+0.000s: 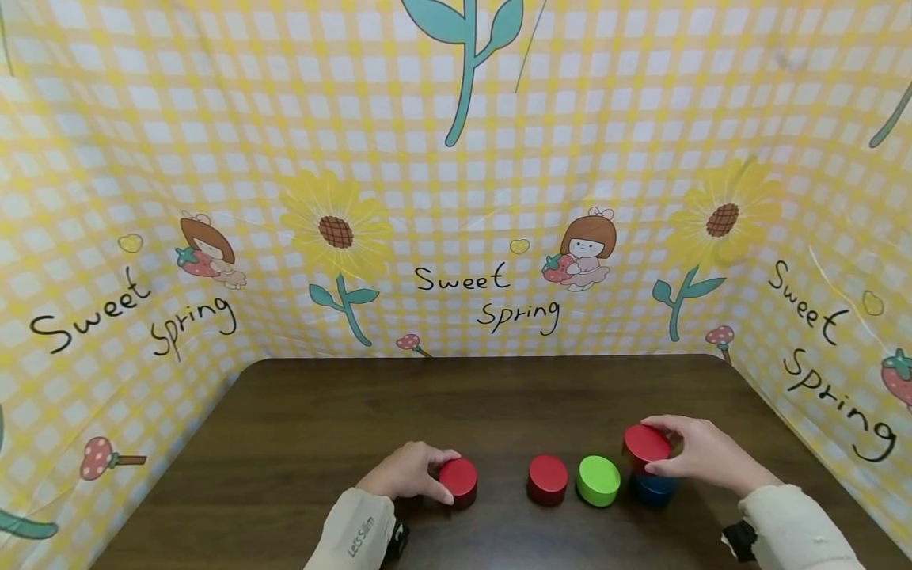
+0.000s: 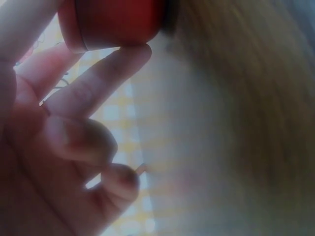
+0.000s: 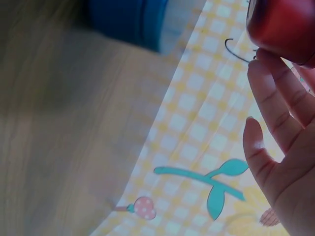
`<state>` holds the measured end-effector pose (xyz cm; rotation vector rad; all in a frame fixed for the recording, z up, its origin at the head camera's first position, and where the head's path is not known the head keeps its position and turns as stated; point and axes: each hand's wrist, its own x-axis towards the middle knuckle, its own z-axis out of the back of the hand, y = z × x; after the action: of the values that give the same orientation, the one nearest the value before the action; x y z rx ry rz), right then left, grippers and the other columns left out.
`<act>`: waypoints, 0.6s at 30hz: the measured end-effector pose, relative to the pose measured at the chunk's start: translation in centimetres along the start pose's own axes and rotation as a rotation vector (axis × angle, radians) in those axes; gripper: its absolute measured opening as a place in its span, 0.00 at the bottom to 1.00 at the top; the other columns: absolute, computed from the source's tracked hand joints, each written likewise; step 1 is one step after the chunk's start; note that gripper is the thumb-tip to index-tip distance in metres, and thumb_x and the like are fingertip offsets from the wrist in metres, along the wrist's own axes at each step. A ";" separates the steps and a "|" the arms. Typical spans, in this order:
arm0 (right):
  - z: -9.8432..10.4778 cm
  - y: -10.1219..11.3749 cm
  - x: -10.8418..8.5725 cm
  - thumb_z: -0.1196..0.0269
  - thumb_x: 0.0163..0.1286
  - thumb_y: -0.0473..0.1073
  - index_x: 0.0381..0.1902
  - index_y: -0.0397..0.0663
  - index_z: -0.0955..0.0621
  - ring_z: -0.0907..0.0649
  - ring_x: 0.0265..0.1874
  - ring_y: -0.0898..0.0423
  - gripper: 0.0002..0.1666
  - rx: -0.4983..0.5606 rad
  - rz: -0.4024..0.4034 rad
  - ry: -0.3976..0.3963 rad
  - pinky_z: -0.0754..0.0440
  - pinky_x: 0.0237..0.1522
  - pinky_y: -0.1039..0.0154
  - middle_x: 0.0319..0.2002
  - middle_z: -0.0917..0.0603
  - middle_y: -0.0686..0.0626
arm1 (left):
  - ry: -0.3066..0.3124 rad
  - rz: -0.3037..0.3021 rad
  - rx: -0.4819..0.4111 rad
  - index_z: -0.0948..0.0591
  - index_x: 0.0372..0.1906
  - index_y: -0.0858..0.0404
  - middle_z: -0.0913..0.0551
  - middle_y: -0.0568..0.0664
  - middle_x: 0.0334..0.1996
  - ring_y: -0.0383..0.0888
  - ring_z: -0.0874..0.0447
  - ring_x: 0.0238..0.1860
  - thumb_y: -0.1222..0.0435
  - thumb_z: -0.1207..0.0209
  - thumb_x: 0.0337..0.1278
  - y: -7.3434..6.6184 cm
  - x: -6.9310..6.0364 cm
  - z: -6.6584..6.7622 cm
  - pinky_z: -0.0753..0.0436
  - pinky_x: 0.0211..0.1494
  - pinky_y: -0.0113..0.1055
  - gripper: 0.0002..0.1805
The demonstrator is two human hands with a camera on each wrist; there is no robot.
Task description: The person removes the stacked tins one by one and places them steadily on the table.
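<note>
On the left, my left hand point(image 1: 408, 472) pinches a round red tin point(image 1: 460, 483) between thumb and fingers, at the table surface. The left wrist view has this tin point(image 2: 118, 22) at its top, with a fingertip against it. My right hand point(image 1: 716, 457) grips a second red tin point(image 1: 647, 448) by its sides. That tin point(image 3: 283, 29) is held up above a blue tin point(image 1: 654, 492), and a gap separates the two in the right wrist view. Between the hands stand a third red tin point(image 1: 548, 480) and a bright green tin point(image 1: 598, 481), side by side.
The dark wooden table point(image 1: 399, 404) ends at a yellow checked cloth point(image 1: 456, 190), which rises behind it and on both sides. Printed flowers and lettering cover the cloth. Both sleeves point(image 1: 354, 529) are pale, with black bands at the wrists.
</note>
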<state>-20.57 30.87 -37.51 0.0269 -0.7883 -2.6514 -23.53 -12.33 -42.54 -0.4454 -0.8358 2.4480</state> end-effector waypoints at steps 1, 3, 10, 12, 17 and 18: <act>0.1 -0.2 -0.2 0.26 0.52 0.49 0.54 0.34 0.22 0.23 0.33 0.59 0.36 -0.001 -0.009 0.001 0.24 0.29 0.65 0.37 0.19 0.52 | 0.001 0.003 0.001 0.21 0.59 0.64 0.18 0.52 0.52 0.52 0.22 0.53 0.61 0.26 0.42 0.0 0.0 0.0 0.24 0.49 0.41 0.34; 0.3 -0.7 -0.6 0.26 0.52 0.49 0.54 0.33 0.23 0.23 0.32 0.60 0.36 -0.012 -0.022 -0.003 0.25 0.29 0.65 0.37 0.18 0.52 | 0.000 0.003 0.002 0.21 0.59 0.64 0.17 0.52 0.52 0.51 0.22 0.53 0.61 0.26 0.42 0.0 0.0 0.0 0.24 0.50 0.41 0.33; 1.1 -2.4 -2.0 0.26 0.53 0.48 0.53 0.30 0.23 0.23 0.31 0.59 0.36 -0.048 -0.074 -0.056 0.25 0.28 0.65 0.37 0.17 0.49 | -0.008 -0.016 0.008 0.21 0.59 0.63 0.17 0.51 0.50 0.50 0.21 0.51 0.62 0.26 0.42 0.1 0.0 -0.1 0.24 0.48 0.40 0.33; 1.3 -2.8 -2.4 0.27 0.53 0.48 0.53 0.30 0.23 0.23 0.30 0.60 0.36 -0.053 -0.096 -0.066 0.25 0.28 0.65 0.37 0.17 0.48 | -0.008 -0.015 0.011 0.21 0.59 0.63 0.17 0.51 0.51 0.50 0.21 0.51 0.62 0.26 0.42 0.1 0.0 -0.1 0.24 0.48 0.39 0.33; 1.5 -3.4 -2.8 0.27 0.53 0.50 0.53 0.30 0.23 0.23 0.30 0.59 0.36 -0.068 -0.125 -0.060 0.26 0.28 0.65 0.38 0.17 0.47 | -0.004 0.002 0.013 0.21 0.59 0.62 0.18 0.51 0.52 0.50 0.21 0.52 0.61 0.26 0.42 0.1 0.1 -0.1 0.24 0.49 0.39 0.33; 1.6 -3.5 -2.8 0.27 0.53 0.49 0.53 0.30 0.23 0.23 0.31 0.58 0.36 -0.074 -0.124 -0.055 0.26 0.28 0.65 0.38 0.17 0.46 | -0.004 0.002 0.014 0.21 0.59 0.62 0.17 0.51 0.52 0.50 0.21 0.52 0.61 0.26 0.42 0.1 0.1 -0.1 0.24 0.48 0.39 0.33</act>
<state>-19.34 35.39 -38.30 -0.0166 -0.7268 -2.8080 -23.57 -12.32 -42.75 -0.4369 -0.8192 2.4557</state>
